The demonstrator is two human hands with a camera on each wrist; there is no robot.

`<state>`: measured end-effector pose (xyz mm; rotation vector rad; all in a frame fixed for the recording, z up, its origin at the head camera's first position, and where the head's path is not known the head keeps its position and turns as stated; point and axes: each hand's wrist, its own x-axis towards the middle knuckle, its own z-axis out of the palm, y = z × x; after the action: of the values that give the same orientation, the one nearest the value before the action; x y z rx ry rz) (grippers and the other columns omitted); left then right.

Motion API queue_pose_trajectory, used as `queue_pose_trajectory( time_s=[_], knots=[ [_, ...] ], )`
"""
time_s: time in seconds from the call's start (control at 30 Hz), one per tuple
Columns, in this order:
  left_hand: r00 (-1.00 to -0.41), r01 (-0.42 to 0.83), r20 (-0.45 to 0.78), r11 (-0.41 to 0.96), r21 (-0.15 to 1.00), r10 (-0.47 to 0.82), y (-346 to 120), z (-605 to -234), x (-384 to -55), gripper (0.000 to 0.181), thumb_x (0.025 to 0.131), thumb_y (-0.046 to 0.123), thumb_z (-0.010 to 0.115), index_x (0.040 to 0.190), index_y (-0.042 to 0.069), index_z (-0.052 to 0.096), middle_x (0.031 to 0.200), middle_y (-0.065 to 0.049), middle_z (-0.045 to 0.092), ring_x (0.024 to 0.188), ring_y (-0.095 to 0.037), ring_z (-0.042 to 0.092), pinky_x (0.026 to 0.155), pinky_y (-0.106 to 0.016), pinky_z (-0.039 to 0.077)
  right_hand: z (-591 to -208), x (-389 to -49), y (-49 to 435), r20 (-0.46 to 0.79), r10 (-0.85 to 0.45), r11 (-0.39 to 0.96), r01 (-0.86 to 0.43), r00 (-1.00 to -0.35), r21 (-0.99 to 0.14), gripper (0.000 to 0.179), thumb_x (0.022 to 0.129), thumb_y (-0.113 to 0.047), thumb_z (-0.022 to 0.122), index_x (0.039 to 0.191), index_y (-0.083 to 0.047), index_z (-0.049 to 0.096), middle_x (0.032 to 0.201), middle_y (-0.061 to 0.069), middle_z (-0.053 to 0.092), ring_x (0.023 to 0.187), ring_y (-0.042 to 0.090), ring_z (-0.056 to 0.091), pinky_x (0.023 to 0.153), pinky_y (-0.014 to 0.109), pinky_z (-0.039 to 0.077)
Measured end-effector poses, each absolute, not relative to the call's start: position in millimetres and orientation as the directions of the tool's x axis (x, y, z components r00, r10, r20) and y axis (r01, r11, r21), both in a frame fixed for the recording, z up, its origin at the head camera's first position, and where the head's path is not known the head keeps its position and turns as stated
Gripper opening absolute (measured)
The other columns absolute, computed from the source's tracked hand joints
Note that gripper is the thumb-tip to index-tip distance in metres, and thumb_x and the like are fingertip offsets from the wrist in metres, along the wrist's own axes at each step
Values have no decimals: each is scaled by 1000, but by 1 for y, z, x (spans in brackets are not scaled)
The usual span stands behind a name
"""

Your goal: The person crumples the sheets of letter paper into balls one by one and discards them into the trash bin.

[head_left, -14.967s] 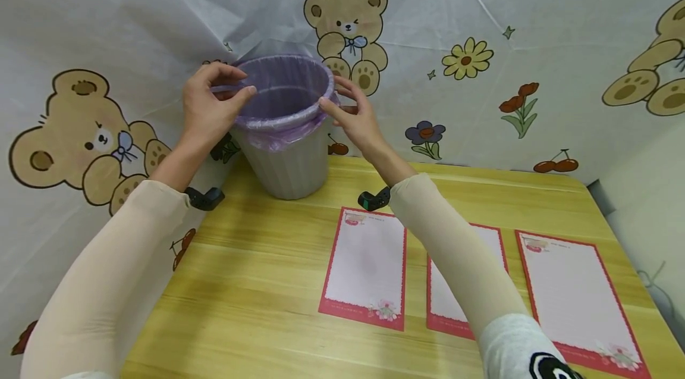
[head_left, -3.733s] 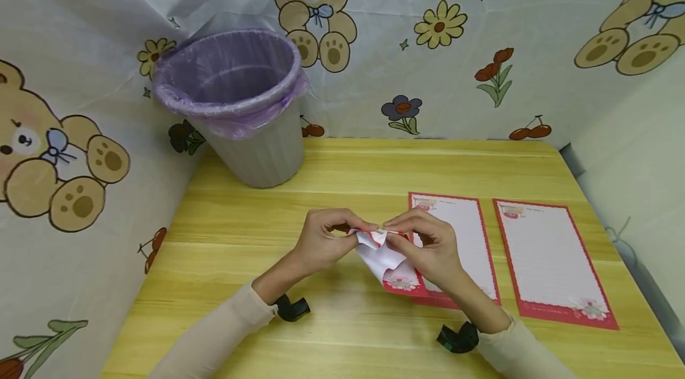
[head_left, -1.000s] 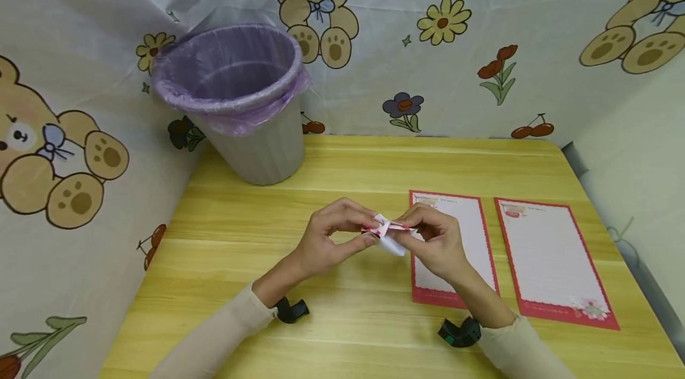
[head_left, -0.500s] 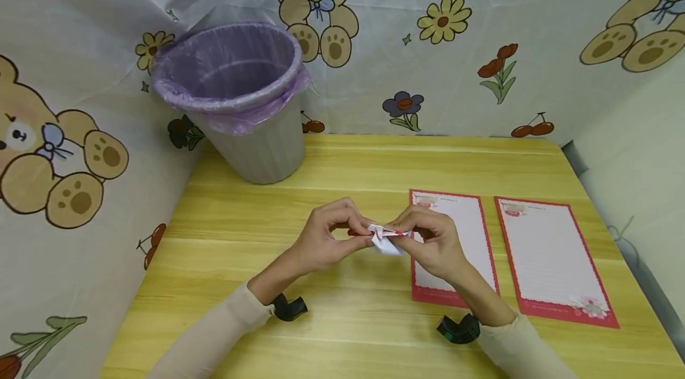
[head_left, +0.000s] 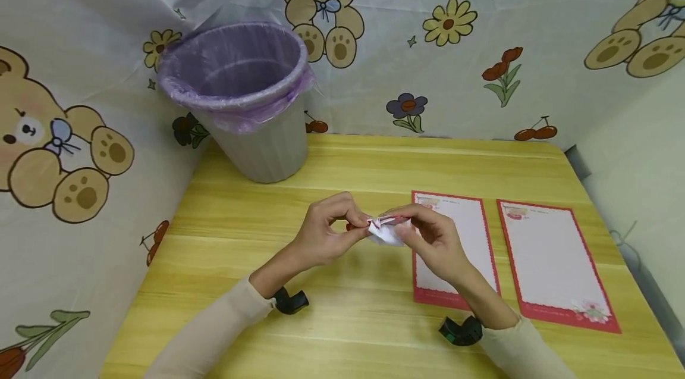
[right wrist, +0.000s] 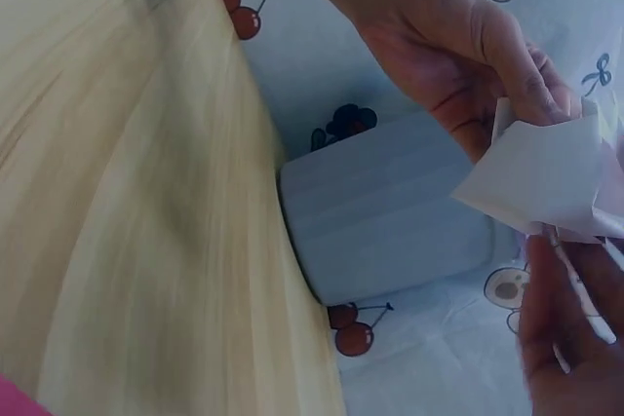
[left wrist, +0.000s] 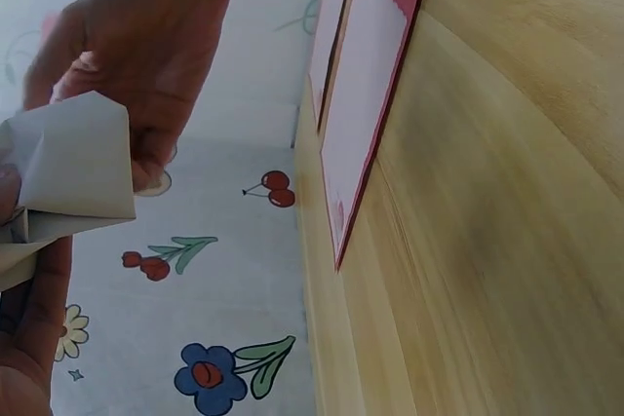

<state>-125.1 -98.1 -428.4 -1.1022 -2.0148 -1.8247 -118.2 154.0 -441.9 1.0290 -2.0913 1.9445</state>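
A folded, creased sheet of stationery paper (head_left: 386, 234), white with bits of red border, is held up over the table between both hands. My left hand (head_left: 327, 231) pinches its left end between thumb and fingers. On the other end is my right hand (head_left: 436, 242), its thumb on the near face and fingers behind. In the left wrist view the folded paper (left wrist: 78, 158) shows its pale plain side and a bent corner. The right wrist view shows the same paper (right wrist: 541, 172) between the left hand (right wrist: 439, 36) above and the right fingers (right wrist: 551, 309) below.
Two flat red-bordered sheets lie on the wooden table (head_left: 225, 296): one sheet (head_left: 455, 260) partly behind the right hand, another sheet (head_left: 556, 260) further right. A grey bin (head_left: 267, 147) with a purple liner (head_left: 246, 114) stands at the back left, against the bear-print cloth (head_left: 364, 99).
Earlier both hands were at the bin's rim and three sheets lay flat; the leftmost was picked up and folded smaller. Lately the right thumb has shifted on the paper.
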Motion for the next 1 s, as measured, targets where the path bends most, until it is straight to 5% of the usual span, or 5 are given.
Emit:
queue_pose_trajectory(
  time_s=[0.2,0.5,0.67,0.83,1.0],
  knots=[
    [-693,660,626,-37,750,358,-100,-428,-123,22,88,-10,81,86,7,67,88,-11,68,89,-29,77,74,-26,66,-442,-116,154,511,-408,38,-573,-757,-818,60,74,18,88,127,-3,72,120,3,77,104,11,72,94,19,63],
    [-727,639,608,-11,769,320,-92,-430,-124,21,89,-10,80,85,7,68,86,-11,67,73,-15,59,60,-23,50,-444,-121,144,722,-342,11,-771,-601,-637,7,94,1,81,99,-1,77,98,13,79,94,15,75,90,17,61],
    [-759,605,566,29,795,320,-88,-432,-123,17,92,-7,79,104,5,74,90,-13,69,77,-12,67,69,-24,62,-441,-121,144,744,-349,110,-814,-569,-570,7,96,2,77,92,-4,76,94,8,78,87,19,74,89,14,60],
    [-757,616,550,103,781,353,-86,-431,-124,28,96,-3,76,120,9,81,87,-3,59,78,-8,64,69,-21,60,-440,-121,145,745,-355,163,-822,-565,-545,30,79,21,79,94,-6,78,96,8,78,87,18,75,92,13,59],
    [-728,661,591,127,740,349,-85,-429,-124,21,97,-2,75,112,11,82,84,1,53,74,-6,52,64,-18,49,-443,-122,153,668,-358,64,-731,-652,-679,29,88,15,78,112,-1,78,109,11,81,101,15,76,94,17,61]
  ],
)
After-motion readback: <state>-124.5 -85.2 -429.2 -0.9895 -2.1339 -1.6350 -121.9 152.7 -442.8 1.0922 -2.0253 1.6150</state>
